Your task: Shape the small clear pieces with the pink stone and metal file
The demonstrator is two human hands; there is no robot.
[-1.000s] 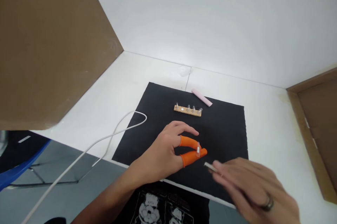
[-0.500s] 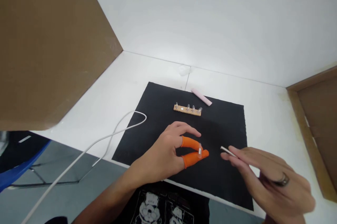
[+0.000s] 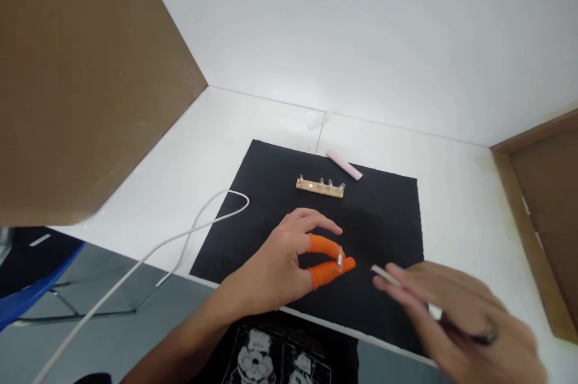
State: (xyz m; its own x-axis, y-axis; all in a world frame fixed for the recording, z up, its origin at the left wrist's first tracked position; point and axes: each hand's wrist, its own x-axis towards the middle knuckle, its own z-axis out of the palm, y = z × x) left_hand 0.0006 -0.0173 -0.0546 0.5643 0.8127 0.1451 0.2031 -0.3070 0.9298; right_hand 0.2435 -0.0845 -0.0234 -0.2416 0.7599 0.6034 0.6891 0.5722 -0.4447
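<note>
Orange covers sit on the thumb and index finger of my left hand, which pinch a small clear piece with a white patch. My right hand, blurred and wearing a ring, holds a thin white stick between thumb and fingers, its tip pointing left and apart from the clear piece. Beyond my left hand, a narrow tan strip lies on the black mat. Several clear curved pieces stand on the strip, with a white dot between two of them.
A pink bar lies across the mat's far edge. A white cable loops over the mat's left edge. Brown cardboard rises at the left, and a brown frame stands at the right. A white wall closes the back.
My right hand has moved slightly down, bringing the stick's tip lower and a little left. My left hand keeps its pinch; the whole view has shifted slightly.
</note>
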